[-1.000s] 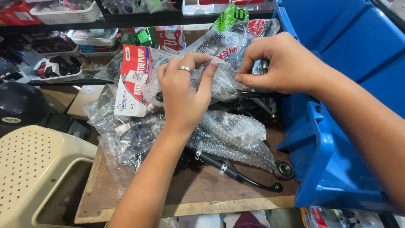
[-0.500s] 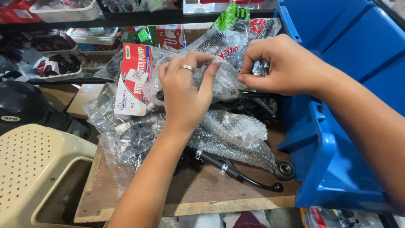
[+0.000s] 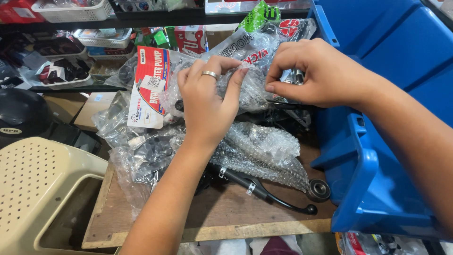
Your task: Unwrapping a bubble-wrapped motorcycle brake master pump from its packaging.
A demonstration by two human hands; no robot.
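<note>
My left hand (image 3: 207, 101), with a ring on one finger, pinches a clear bubble-wrap package (image 3: 252, 71) that holds a metal part. My right hand (image 3: 314, 73) grips the same package at its right end, thumb and fingers closed on the plastic. Both hands hold it above a pile of wrapped parts on a wooden board (image 3: 222, 215). A red and white labelled bag (image 3: 148, 85) lies just left of my left hand. What is inside the package is mostly hidden by the wrap and my fingers.
A black lever with a ball end (image 3: 269, 193) and a small bearing (image 3: 319, 190) lie on the board. Large blue plastic bins (image 3: 377, 156) stand at the right. A cream perforated plastic chair (image 3: 37, 189) is at the lower left, a dark helmet (image 3: 21, 113) behind it, shelves with trays beyond.
Both hands have stayed on the bubble-wrap package. My right hand's fingers have shifted slightly on its right end; the package sits a little lower.
</note>
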